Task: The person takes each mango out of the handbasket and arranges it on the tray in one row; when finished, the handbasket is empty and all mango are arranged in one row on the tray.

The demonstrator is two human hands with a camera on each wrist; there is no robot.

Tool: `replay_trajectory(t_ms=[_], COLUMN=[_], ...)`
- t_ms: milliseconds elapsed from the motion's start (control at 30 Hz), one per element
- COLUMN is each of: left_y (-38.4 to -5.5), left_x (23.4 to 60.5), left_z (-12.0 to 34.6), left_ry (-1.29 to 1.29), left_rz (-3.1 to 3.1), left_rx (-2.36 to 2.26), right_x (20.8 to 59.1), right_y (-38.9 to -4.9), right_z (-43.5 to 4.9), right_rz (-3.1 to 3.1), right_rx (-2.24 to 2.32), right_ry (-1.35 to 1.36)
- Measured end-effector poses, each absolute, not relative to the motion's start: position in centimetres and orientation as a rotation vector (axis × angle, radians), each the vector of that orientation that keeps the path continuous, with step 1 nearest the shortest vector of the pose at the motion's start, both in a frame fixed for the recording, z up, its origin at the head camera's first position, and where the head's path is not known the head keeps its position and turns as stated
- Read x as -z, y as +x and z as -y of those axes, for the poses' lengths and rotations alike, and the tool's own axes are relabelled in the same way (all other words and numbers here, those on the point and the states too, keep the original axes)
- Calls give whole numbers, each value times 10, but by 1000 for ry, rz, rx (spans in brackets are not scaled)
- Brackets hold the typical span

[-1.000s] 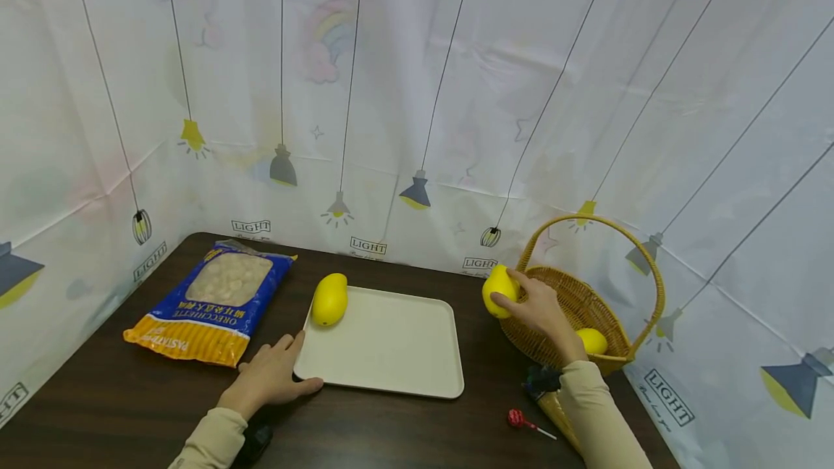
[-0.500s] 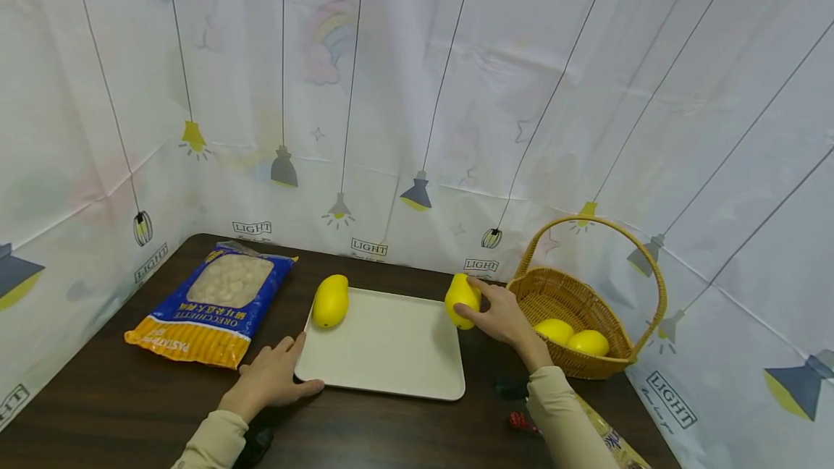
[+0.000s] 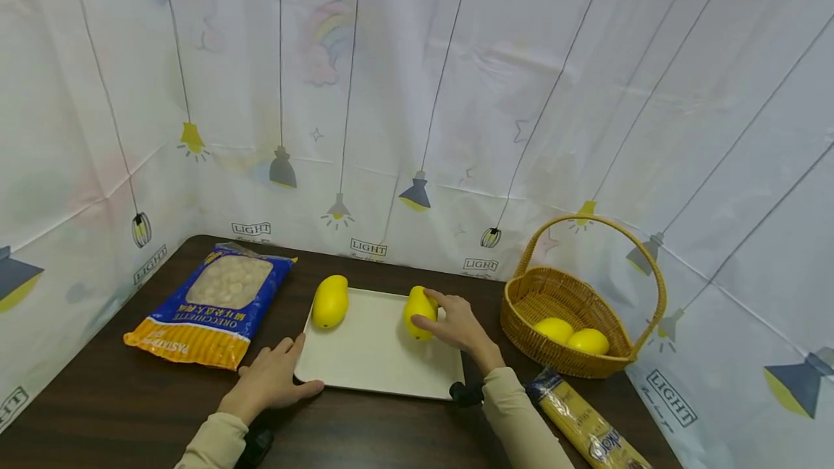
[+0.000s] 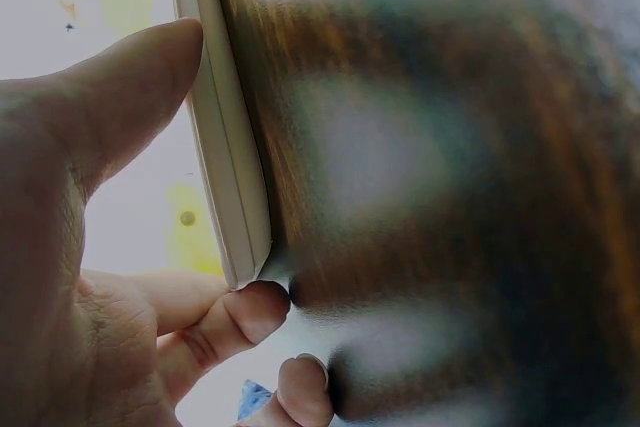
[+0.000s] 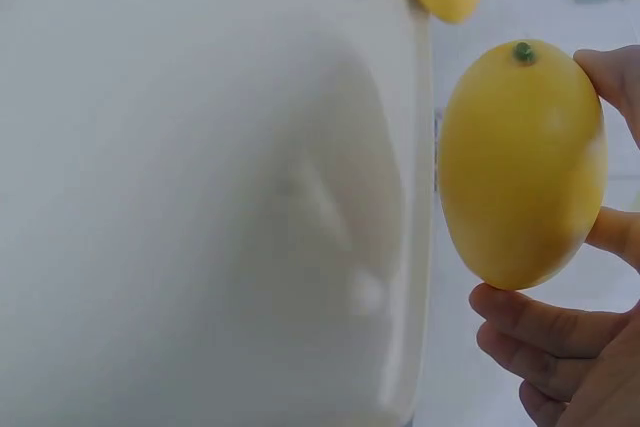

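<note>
Dark tabletop (image 3: 365,433). Wicker basket (image 3: 513,317) at right, bag of pasta (image 3: 208,302) at left, white tray (image 3: 378,364) between. Left hand (image 3: 270,375): fingers spread, touching the tray's near left corner. Right hand (image 3: 459,326): thumb and fingers gripping one mango (image 3: 414,307) above the tray's right half. Another mango (image 3: 330,301) at its far left corner. Two yellow fruits (image 3: 589,342) inside the basket.
</note>
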State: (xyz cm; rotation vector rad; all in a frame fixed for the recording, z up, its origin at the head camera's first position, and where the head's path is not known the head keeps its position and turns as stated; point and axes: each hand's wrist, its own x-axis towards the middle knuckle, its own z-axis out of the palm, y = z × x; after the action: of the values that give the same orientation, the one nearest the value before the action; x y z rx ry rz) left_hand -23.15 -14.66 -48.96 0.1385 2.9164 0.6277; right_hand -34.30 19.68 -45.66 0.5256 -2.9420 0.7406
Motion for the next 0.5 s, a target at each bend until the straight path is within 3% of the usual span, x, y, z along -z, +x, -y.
replay_trajectory(t_ms=[500], left_y=[-234], left_x=[490], left_z=[146], left_ry=[119], left_rz=[-2900], left_rx=[-618], right_x=[470], right_y=[-352], right_z=[-156], right_rz=[2961], right_rx=[-638], right_ry=[673])
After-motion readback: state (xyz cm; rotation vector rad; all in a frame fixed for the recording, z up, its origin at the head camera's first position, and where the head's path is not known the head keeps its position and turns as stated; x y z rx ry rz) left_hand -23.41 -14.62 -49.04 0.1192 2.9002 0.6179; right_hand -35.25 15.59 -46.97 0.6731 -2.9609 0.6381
